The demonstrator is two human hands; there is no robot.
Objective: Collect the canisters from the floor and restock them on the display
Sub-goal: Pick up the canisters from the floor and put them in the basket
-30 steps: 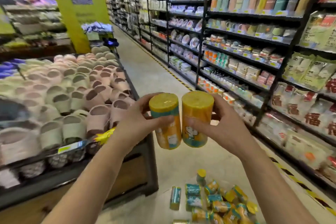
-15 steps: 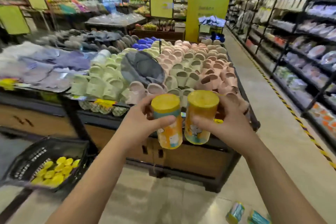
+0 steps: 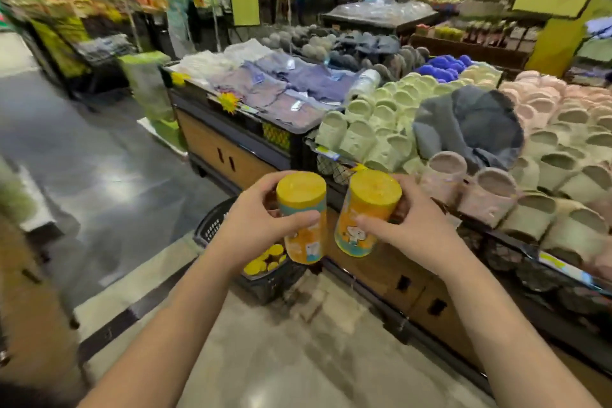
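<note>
- Head view: the left hand (image 3: 255, 225) has its fingers and thumb wrapped round the left canister (image 3: 303, 215), and it holds it upright in front of the body.
- The right hand (image 3: 414, 225) grips the right canister (image 3: 367, 212) the same way. This one leans a little. The two canisters are side by side, near each other but not touching.
- Both canisters have yellow lids and orange labels.
- So I think the picking-up part is done for these two. The putting-down part is not done yet, as both are up in the air.
- A black basket (image 3: 212, 225) sits on the floor (image 3: 298, 358) just below the hands. There are yellow round tops (image 3: 265, 262) inside it. They may be more canisters, but the picture is too blurry to be sure.
- No canisters lie on the floor here, so I cannot tell how many are left to collect.
- The worktop (image 3: 231, 156) is a long wooden shop stand with a dark edge. It is piled with green slippers (image 3: 364, 129), pink slippers (image 3: 563, 103), folded clothes (image 3: 284, 83) and a grey coat (image 3: 470, 122).
- The room is a big shop with a shiny floor, more stands far back, and yellow signs (image 3: 244, 2) hanging up.
</note>
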